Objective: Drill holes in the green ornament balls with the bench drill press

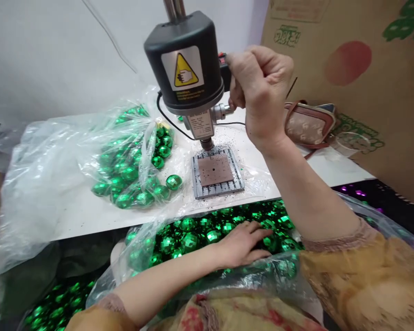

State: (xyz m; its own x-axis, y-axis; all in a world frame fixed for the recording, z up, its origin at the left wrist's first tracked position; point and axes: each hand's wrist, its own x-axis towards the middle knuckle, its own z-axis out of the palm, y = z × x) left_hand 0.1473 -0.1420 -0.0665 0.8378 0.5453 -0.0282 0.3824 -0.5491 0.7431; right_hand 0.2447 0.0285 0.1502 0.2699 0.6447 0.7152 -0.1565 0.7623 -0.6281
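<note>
- Our hands stand well apart, the right raised and the left lowered; neither grips a ball.
- Our right hand (262, 89) is curled at the back of the bench drill (184, 62), with its fingertips (229, 59) at a red switch (222, 58). We cannot tell whether they touch the switch or whether the hand closes on anything.
- Our left hand (239, 243) lies open, palm down, with fingers spread. It rests on faceted green balls (189, 241) in an open plastic bag (279, 271), in front of the bench drill and below the table edge.
- Directly under the drill chuck (207, 143) sits a grey metal jig (219, 192) holding a brown plate (215, 169) with one central hole. No ball sits on the plate.
- Left of the bench drill, a second plastic bag (37, 184) lies on a white table (72, 211), holding more green balls. One loose green ball (174, 182) lies beside this bag.
- Black specks (236, 138) are scattered on the table around the jig.
- Right of the bench drill, a brown-trimmed purse (310, 124) lies near a cardboard box (372, 92).
</note>
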